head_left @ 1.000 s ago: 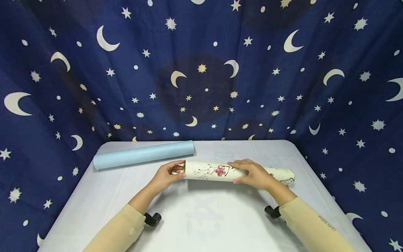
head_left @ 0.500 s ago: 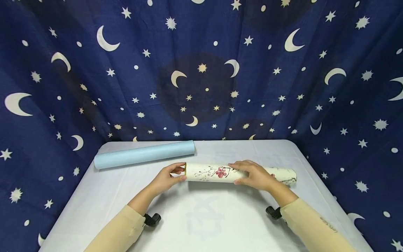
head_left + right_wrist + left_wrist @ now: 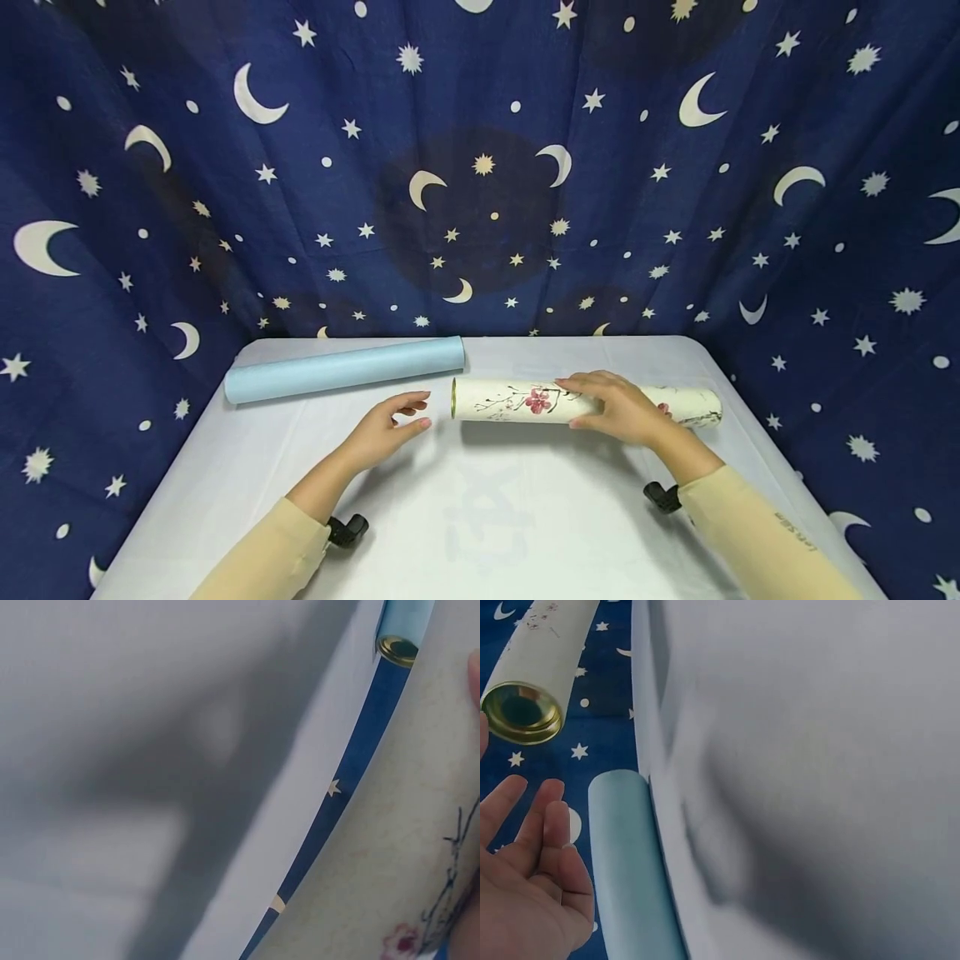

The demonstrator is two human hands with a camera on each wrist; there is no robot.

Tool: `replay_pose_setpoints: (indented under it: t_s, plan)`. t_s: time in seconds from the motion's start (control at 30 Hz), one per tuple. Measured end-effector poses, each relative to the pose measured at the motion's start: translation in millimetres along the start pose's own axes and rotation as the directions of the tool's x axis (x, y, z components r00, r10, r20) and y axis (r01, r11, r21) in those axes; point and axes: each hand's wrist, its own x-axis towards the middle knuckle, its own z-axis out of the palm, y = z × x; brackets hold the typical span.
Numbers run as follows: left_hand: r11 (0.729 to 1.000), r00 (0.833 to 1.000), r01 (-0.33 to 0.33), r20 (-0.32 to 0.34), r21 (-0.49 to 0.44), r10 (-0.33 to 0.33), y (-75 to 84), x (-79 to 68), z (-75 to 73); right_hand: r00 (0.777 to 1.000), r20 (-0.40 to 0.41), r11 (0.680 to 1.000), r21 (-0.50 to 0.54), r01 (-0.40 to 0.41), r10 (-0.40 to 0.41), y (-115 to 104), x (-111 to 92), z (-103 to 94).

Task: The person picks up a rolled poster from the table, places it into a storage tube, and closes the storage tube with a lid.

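Observation:
My right hand (image 3: pixel 626 408) grips a cream cardboard tube (image 3: pixel 517 402) printed with red blossoms and dark branches, thumb on the near side and fingers over the top. The tube lies nearly level above the table, with a shadow beneath it. Its left end has a gold metal rim (image 3: pixel 525 712), seen hollow and dark inside in the left wrist view. Just left of that end, my left hand (image 3: pixel 378 433) is apart from the tube, fingers loosely bent and holding nothing. In the right wrist view the tube fills the right side, with only bits of fingers showing.
A light blue tube (image 3: pixel 345 371) lies slantwise at the back left of the white-covered table (image 3: pixel 450 500); a gold-rimmed end shows in the right wrist view. Dark blue curtains (image 3: pixel 480 108) with moons and stars enclose the back and sides.
My left hand has let go of the cream tube's gold-rimmed end and drawn back left. My right hand has carried the tube slightly to the right and up. The blue tube stays put.

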Motion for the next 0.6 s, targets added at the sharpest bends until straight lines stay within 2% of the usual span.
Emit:
replay_pose_setpoints:
  t_s: [0.13, 0.3, 0.47, 0.6]
  plan:
    - [0.998, 1.000, -0.012, -0.014, 0.068, 0.013, 2.9, -6.5, -8.2, 1.000, -0.004, 1.000, -0.030, 0.010, -0.010, 4.8, 1.5, -3.5]
    - [0.986, 0.997, -0.053, -0.055, 0.160, 0.063, 7.2, -13.6, -17.8, 0.999, -0.031, 0.998, -0.052, 0.029, -0.031, 9.9, 4.4, -6.7]
    - [0.965, 0.988, -0.084, -0.103, 0.247, 0.113, 6.8, -18.1, -26.7, 0.996, -0.047, 0.996, -0.068, 0.066, -0.070, 15.5, 8.9, -9.3]
    - [0.944, 0.984, -0.073, -0.134, 0.322, 0.121, 3.7, -20.6, -33.7, 0.998, -0.036, 0.996, -0.080, 0.039, -0.042, 21.2, 11.5, -11.8]
